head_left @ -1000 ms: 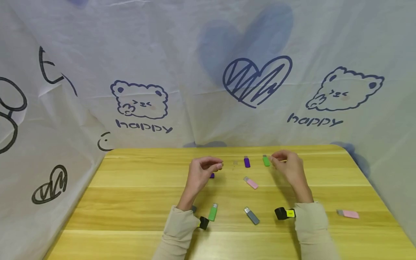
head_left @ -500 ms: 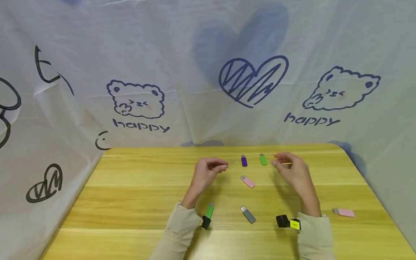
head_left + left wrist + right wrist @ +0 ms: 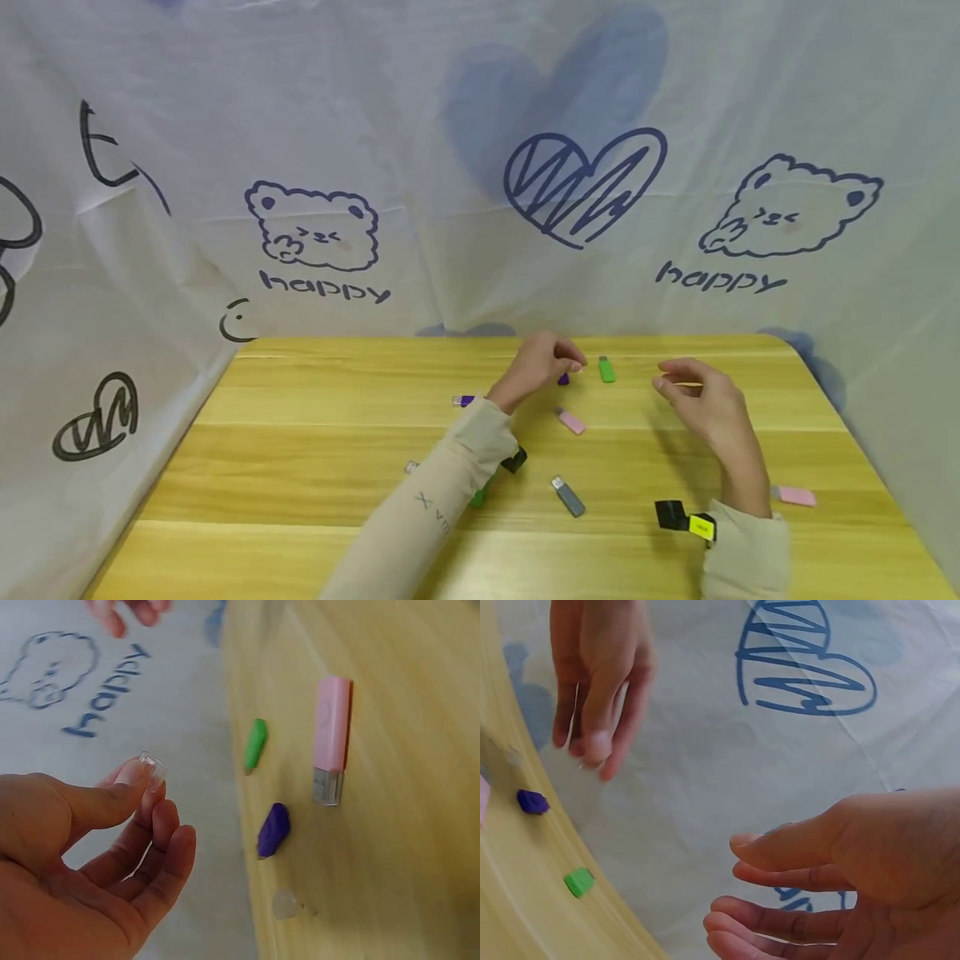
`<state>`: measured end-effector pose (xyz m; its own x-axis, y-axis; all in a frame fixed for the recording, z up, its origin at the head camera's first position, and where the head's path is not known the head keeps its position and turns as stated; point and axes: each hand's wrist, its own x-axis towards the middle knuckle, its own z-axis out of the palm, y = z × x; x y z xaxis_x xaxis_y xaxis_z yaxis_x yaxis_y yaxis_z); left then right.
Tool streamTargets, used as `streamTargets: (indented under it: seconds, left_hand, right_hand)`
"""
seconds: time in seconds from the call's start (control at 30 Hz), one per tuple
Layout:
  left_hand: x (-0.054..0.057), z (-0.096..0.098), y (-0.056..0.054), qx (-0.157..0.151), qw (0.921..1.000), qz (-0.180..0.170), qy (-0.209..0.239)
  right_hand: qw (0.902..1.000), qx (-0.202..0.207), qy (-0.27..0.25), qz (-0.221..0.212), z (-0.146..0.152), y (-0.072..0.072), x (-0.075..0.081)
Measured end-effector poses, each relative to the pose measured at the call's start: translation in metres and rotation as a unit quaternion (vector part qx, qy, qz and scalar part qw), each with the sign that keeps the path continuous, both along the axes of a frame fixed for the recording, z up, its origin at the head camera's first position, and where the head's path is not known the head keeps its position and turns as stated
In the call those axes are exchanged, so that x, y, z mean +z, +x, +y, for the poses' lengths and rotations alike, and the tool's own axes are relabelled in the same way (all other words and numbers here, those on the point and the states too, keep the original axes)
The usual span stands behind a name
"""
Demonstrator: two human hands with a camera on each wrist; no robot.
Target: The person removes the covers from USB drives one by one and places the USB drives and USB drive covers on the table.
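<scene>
My left hand point(image 3: 542, 365) pinches a small clear plastic cap point(image 3: 155, 772) between thumb and finger, above the far part of the table. In the head view it partly hides a purple USB stick point(image 3: 564, 380). A green USB stick point(image 3: 607, 369) lies just right of that hand. My right hand point(image 3: 708, 404) hovers farther right with a gap between thumb and fingers, holding nothing. Below the left hand lies a pink USB stick point(image 3: 332, 731) with a clear cap over its connector. Another small clear piece point(image 3: 285, 904) rests on the wood near the purple stick.
A grey USB stick point(image 3: 567, 497) lies mid-table, and a second pink one point(image 3: 797, 497) is at the right. My left sleeve partly covers another purple stick point(image 3: 465, 402) and a green one point(image 3: 480, 497). A printed cloth point(image 3: 450, 208) hangs behind the table.
My left hand has moved right with the clear cap, from left of the far purple stick to over it. My right hand has drawn right, away from the green stick, its fingers parted wider.
</scene>
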<state>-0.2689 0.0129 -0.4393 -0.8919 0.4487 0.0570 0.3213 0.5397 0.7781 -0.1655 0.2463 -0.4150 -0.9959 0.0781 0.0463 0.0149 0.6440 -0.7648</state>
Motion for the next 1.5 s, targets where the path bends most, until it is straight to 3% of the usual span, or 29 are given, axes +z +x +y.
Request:
streamTargets:
  seconds: [0.13,0.33,0.53,0.87,1.03,1.2,1.33,1.5]
  left_hand:
    - [-0.007,0.019,-0.016,-0.021,0.9955,0.034,-0.086]
    - [-0.022,0.037,-0.031,-0.054,0.9777,0.083,-0.185]
    - [-0.032,0.045,-0.039,-0.045,0.9705,0.079,-0.223]
    - [-0.029,0.047,-0.040,-0.052,0.9618,0.100,-0.249]
    - [-0.032,0.048,-0.041,-0.055,0.9622,0.117,-0.240]
    - [-0.029,0.038,-0.039,-0.056,0.9744,0.096,-0.196]
    - [-0.018,0.025,-0.034,-0.037,0.9873,0.073,-0.136]
    - [-0.005,0.001,-0.019,-0.003,0.9985,0.045,-0.031]
  right_hand:
    - [1.0000,-0.007,0.004,-0.001,0.010,0.004,0.003]
    - [0.9998,-0.014,0.009,-0.013,0.023,0.009,0.005]
    - [0.9997,-0.013,0.012,-0.017,0.031,0.011,0.004]
    - [0.9996,-0.018,0.011,-0.020,0.036,0.014,0.003]
    - [0.9995,-0.021,0.015,-0.016,0.038,0.014,0.002]
    - [0.9996,-0.018,0.012,-0.018,0.034,0.013,0.002]
    - [0.9998,-0.014,0.010,-0.008,0.030,0.012,0.004]
    - [0.9990,-0.009,0.021,0.039,0.024,0.011,0.007]
